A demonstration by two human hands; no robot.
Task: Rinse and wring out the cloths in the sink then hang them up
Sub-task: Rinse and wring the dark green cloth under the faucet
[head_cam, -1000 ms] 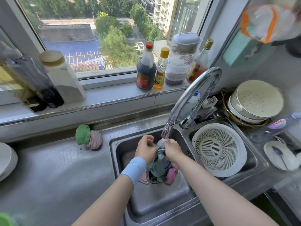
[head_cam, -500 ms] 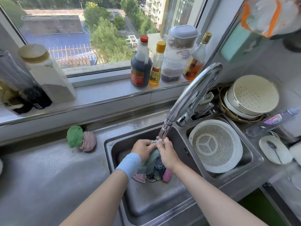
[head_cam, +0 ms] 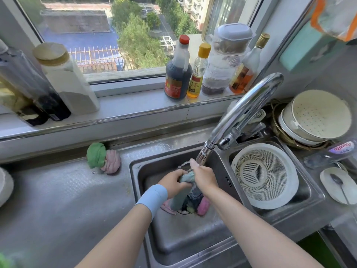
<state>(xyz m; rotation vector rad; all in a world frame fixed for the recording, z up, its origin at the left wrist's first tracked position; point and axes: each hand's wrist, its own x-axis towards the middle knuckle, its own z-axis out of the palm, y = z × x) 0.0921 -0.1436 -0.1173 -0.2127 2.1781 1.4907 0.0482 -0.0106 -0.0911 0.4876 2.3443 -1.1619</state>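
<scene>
Over the left basin of the steel sink (head_cam: 173,244), my left hand (head_cam: 173,181) and my right hand (head_cam: 204,176) both grip a wet grey-blue cloth (head_cam: 186,178) just under the spout of the chrome tap (head_cam: 241,115). The cloth's lower end hangs down to the drain. More cloths lie at the drain, a pink one (head_cam: 203,208) among them. Two wrung cloths, a green one (head_cam: 95,154) and a pink one (head_cam: 112,161), sit twisted on the counter left of the sink. A light blue band wraps my left wrist.
A white colander (head_cam: 264,176) fills the right basin. Stacked bowls and a strainer (head_cam: 314,120) stand behind it, a spoon on a small dish (head_cam: 340,184) to the right. Sauce bottles (head_cam: 178,70) and jars line the windowsill. A steel counter (head_cam: 63,206) stretches left.
Both hands have kept their grip on the cloth under the tap, working it slightly; the bundle has bunched up between them. The camera has shifted a little.
</scene>
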